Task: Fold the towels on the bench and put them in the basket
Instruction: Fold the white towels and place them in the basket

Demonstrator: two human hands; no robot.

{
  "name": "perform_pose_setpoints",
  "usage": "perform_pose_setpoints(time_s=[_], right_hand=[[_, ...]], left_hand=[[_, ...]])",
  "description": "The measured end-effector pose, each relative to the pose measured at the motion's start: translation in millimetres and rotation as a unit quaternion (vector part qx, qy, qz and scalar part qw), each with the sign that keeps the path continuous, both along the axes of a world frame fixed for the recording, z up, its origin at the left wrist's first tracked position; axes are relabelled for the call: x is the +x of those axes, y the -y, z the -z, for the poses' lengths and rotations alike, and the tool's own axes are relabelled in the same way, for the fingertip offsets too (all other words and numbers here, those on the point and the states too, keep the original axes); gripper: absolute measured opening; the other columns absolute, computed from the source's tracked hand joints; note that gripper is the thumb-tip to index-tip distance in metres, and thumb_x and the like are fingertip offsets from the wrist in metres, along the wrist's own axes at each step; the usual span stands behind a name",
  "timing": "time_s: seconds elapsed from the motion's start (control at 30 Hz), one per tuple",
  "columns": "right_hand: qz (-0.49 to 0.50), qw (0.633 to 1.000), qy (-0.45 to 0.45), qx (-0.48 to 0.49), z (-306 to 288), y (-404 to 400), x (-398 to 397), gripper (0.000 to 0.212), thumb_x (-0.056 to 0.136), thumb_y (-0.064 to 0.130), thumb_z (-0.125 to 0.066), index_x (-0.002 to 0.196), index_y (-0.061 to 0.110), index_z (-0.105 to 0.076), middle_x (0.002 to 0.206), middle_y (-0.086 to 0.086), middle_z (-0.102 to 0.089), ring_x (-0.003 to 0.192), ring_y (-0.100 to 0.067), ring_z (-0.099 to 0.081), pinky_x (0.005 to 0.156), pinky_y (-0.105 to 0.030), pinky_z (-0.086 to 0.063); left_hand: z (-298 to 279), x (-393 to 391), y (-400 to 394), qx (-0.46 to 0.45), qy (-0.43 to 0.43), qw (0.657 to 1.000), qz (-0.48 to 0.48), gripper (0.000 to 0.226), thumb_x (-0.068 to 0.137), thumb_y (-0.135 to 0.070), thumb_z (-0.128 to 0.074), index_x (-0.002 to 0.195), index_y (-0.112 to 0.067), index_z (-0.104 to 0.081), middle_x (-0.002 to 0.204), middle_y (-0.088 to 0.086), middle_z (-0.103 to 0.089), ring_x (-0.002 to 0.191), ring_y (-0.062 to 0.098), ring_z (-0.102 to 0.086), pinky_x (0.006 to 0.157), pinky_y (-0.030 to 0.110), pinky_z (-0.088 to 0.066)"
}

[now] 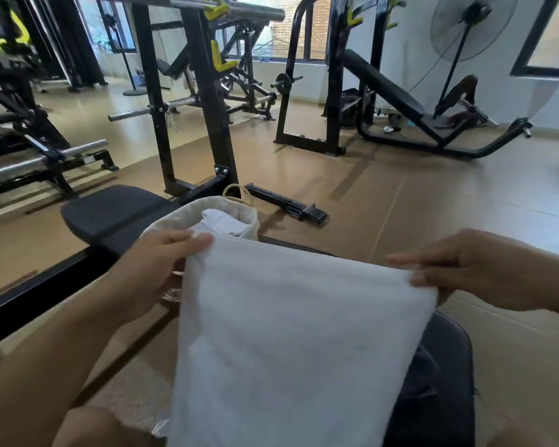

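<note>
Hands [320, 269] pinching towel [297, 343], basket [162, 224] half-hidden

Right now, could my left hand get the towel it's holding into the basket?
Probably yes. The left hand pinches the white towel's top corner right beside the basket's open rim, with nothing between them. The right hand grips the other corner, so both would move together.

Plain white towel [291, 333] at lower centre, beige basket [171, 221] with a tan rope handle above it, black padded tabletop [110, 214], tan floor [433, 204], black and yellow gym frames [213, 59] in the upper left
</note>
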State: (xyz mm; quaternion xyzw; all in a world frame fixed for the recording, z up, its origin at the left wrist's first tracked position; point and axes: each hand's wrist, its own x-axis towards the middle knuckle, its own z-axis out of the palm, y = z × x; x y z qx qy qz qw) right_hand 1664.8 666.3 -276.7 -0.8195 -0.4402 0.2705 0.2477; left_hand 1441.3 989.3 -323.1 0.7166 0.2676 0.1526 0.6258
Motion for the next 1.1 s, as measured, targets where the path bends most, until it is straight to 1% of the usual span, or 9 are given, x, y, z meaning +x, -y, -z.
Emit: perform_pose_setpoints(time_s=[0.17, 0.33, 0.47, 0.63, 0.7, 0.8, 0.87, 1.0, 1.1], right_hand=[[0.062, 0.981, 0.146, -0.110, 86.0, -42.1, 51.1, 0.025, 0.105, 0.031, -0.047, 0.084, 0.026, -0.061, 0.080, 0.005, -0.066, 0.075, -0.014, -0.062, 0.069, -0.023, -0.046], [0.129, 0.980, 0.113, -0.098, 156.4, -59.9, 77.1, 0.031, 0.105, 0.024, -0.037, 0.078, 0.015, -0.051, 0.081, -0.001, -0.059, 0.080, -0.024, -0.056, 0.066, -0.030, -0.040], [0.196, 0.981, 0.009, -0.005, 161.1, -71.3, 76.5, 0.048, 0.106, 0.039, -0.041, 0.070, 0.015, -0.064, 0.070, 0.004, -0.065, 0.075, -0.018, -0.058, 0.070, -0.032, -0.042], [0.282, 0.898, -0.297, 0.160, 149.8, -79.9, 43.6, 0.047, 0.092, 0.044, -0.066, 0.087, -0.003, -0.065, 0.067, -0.008, -0.064, 0.061, -0.025, -0.056, 0.052, -0.028, -0.043], [0.267, 0.892, -0.318, 0.181, 143.5, -86.7, 24.4, 0.040, 0.083, 0.042, -0.073, 0.080, 0.004, -0.060, 0.068, -0.009, -0.062, 0.064, -0.027, -0.056, 0.053, -0.031, -0.049], [0.236, 0.895, -0.317, 0.208, 138.3, -97.9, -10.2, 0.020, 0.085, 0.025, -0.075, 0.085, 0.007, -0.067, 0.077, -0.011, -0.071, 0.066, -0.019, -0.066, 0.059, -0.029, -0.057], [0.221, 0.890, -0.333, 0.219, 139.6, -102.4, -29.5, 0.011, 0.089, 0.014, -0.073, 0.094, 0.004, -0.070, 0.082, -0.014, -0.074, 0.069, -0.020, -0.068, 0.062, -0.032, -0.060], [0.246, 0.876, -0.327, 0.257, 143.2, -105.6, -51.9, 0.013, 0.087, 0.007, -0.073, 0.096, -0.001, -0.068, 0.094, -0.028, -0.070, 0.076, -0.025, -0.070, 0.065, -0.033, -0.062], [0.257, 0.865, -0.328, 0.279, 143.4, -105.3, -60.6, 0.022, 0.086, 0.006, -0.073, 0.098, -0.009, -0.063, 0.096, -0.036, -0.065, 0.076, -0.028, -0.069, 0.068, -0.035, -0.063]], left_hand=[[72.1, 66.7, -10.8, 0.043, -0.079, 0.994, -0.068, 0.015, 0.098, -0.027, -0.065, 0.094, -0.015, -0.073, 0.083, 0.003, -0.069, 0.070, 0.018, -0.063, 0.054, 0.027, -0.052], [123.0, 91.9, -14.2, 0.157, -0.133, 0.975, -0.082, 0.024, 0.101, -0.031, -0.057, 0.089, -0.014, -0.068, 0.087, 0.004, -0.070, 0.076, 0.016, -0.060, 0.068, 0.031, -0.046], [122.2, 99.0, -18.0, 0.146, -0.142, 0.975, -0.087, 0.029, 0.103, -0.037, -0.053, 0.090, -0.018, -0.070, 0.091, 0.002, -0.071, 0.084, 0.019, -0.064, 0.075, 0.033, -0.049], [105.8, 94.3, 1.1, -0.179, -0.058, 0.980, -0.070, 0.038, 0.101, -0.030, -0.058, 0.069, -0.018, -0.076, 0.063, 0.001, -0.059, 0.057, 0.016, -0.053, 0.057, 0.024, -0.049], [100.8, 91.7, 17.0, -0.183, -0.024, 0.980, -0.071, 0.026, 0.099, -0.027, -0.062, 0.095, -0.004, -0.074, 0.070, 0.002, -0.066, 0.064, 0.016, -0.059, 0.062, 0.027, -0.051], [98.5, 84.2, 49.0, -0.161, 0.017, 0.984, -0.071, 0.017, 0.093, -0.023, -0.069, 0.088, -0.007, -0.071, 0.066, 0.000, -0.069, 0.060, 0.013, -0.065, 0.055, 0.027, -0.055], [100.4, 76.6, 67.6, -0.115, 0.026, 0.992, -0.048, 0.014, 0.086, -0.024, -0.075, 0.082, -0.011, -0.078, 0.079, 0.004, -0.076, 0.074, 0.022, -0.072, 0.069, 0.036, -0.062], [98.9, 64.5, 83.3, -0.063, 0.043, 0.996, -0.037, 0.007, 0.079, -0.027, -0.079, 0.083, -0.023, -0.083, 0.085, 0.009, -0.079, 0.089, 0.037, -0.076, 0.085, 0.057, -0.060], [99.6, 60.5, 89.6, -0.054, 0.059, 0.996, -0.029, 0.010, 0.077, -0.030, -0.079, 0.084, -0.025, -0.084, 0.083, 0.006, -0.080, 0.084, 0.030, -0.077, 0.083, 0.056, -0.061]])
